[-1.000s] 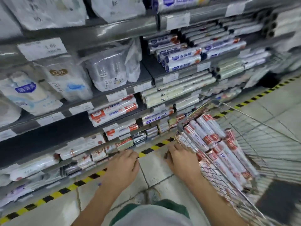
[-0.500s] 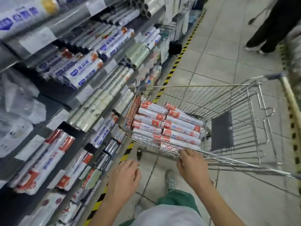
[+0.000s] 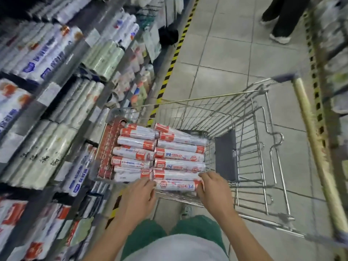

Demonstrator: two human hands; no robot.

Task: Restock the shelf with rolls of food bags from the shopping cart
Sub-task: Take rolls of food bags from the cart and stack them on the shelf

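A wire shopping cart (image 3: 250, 140) stands in the aisle with several red-and-white rolls of food bags (image 3: 178, 155) stacked in two columns at its left end. My left hand (image 3: 138, 199) and my right hand (image 3: 214, 187) grip the two ends of the nearest roll (image 3: 177, 185), which lies at the cart's near rim. The shelf (image 3: 56, 113) runs along the left, its tiers filled with similar rolls; matching red-and-white rolls (image 3: 39, 240) lie on a low tier.
Yellow-and-black hazard tape (image 3: 175, 59) runs along the shelf's foot. Another person's legs and shoes (image 3: 280, 21) are at the far end of the tiled aisle. The cart's handle (image 3: 316, 147) points right, next to a second shelf unit (image 3: 337, 72).
My view has swung from the shelf to the cart. Both hands moved from beside the cart's near rim onto the nearest roll and closed on its ends.
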